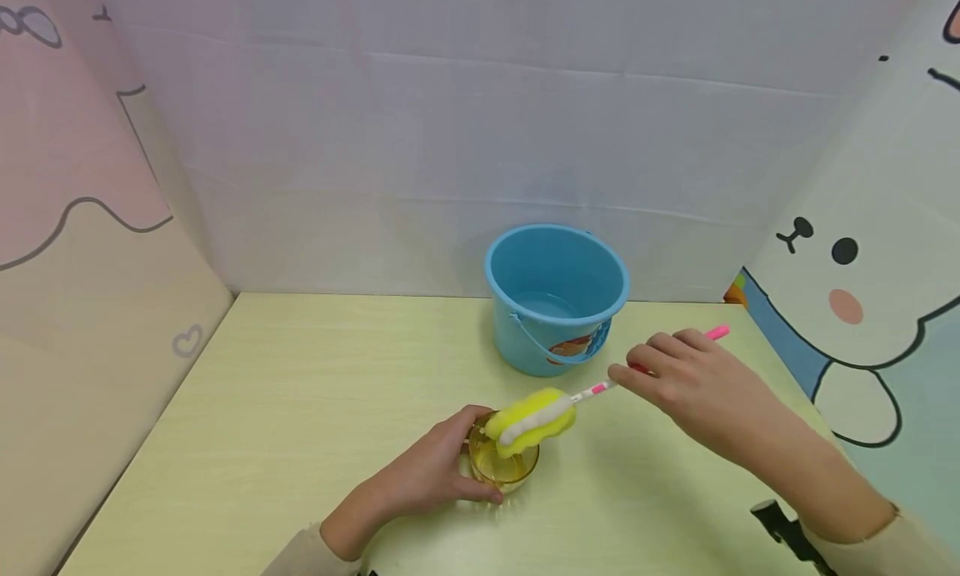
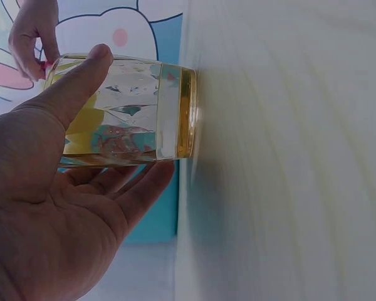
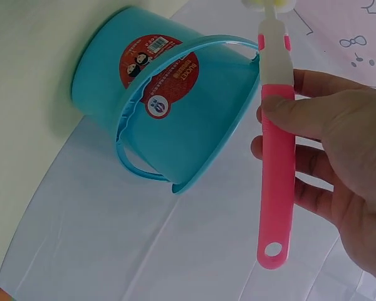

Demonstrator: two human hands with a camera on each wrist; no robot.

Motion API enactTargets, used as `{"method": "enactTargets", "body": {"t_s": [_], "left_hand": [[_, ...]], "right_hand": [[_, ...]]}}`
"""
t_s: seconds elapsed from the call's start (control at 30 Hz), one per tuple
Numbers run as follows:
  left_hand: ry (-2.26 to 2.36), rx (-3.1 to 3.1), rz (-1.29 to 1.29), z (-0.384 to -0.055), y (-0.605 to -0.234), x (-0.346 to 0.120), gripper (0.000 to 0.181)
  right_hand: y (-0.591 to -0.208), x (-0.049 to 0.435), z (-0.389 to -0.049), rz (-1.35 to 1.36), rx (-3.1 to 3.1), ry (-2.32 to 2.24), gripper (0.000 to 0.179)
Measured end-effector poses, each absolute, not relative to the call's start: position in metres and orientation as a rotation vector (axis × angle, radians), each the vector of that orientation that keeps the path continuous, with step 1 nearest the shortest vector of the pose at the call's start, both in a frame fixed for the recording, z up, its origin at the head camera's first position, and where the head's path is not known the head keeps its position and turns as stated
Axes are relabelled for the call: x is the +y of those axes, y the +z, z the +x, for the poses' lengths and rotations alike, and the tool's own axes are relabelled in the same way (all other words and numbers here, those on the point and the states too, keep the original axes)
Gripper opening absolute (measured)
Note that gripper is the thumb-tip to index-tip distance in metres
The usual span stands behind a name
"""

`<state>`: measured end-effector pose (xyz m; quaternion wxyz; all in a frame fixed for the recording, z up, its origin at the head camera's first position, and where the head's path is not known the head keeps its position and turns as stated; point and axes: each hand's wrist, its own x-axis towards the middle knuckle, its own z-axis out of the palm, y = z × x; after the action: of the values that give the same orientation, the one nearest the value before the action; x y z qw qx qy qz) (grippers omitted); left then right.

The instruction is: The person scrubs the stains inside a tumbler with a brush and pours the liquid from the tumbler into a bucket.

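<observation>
A clear amber drinking glass (image 1: pixel 501 469) stands on the table, its mouth facing up. My left hand (image 1: pixel 431 463) grips it from the left, thumb on the near side and fingers round the far side, as the left wrist view also shows the glass (image 2: pixel 131 113). In my right hand (image 1: pixel 697 393) is a bottle brush with a yellow and white sponge head (image 1: pixel 534 422). Thumb and fingers pinch its pink handle (image 3: pixel 277 169). The sponge head slants down to the left, its tip at the mouth of the glass.
A blue bucket (image 1: pixel 555 309) with its handle hanging down stands behind the glass, near the back wall sheet (image 1: pixel 450 142). Printed cartoon sheets (image 1: pixel 847 293) border the pale wooden table (image 1: pixel 300 393) on both sides. A dark strap-like object (image 1: pixel 787 530) shows beside my right sleeve.
</observation>
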<state>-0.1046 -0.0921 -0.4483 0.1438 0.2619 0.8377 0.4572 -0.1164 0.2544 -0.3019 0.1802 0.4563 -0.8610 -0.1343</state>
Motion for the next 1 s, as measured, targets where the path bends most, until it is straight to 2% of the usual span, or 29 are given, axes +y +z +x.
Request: {"method": "enactTargets", "body": {"t_s": [1.0], "left_hand": [[1.299, 2.424, 0.752, -0.105, -0.446, -0.092, 0.093]], "right_hand": [[-0.323, 0.272, -0.118, 1.283, -2.386, -0.230, 0.065]]}}
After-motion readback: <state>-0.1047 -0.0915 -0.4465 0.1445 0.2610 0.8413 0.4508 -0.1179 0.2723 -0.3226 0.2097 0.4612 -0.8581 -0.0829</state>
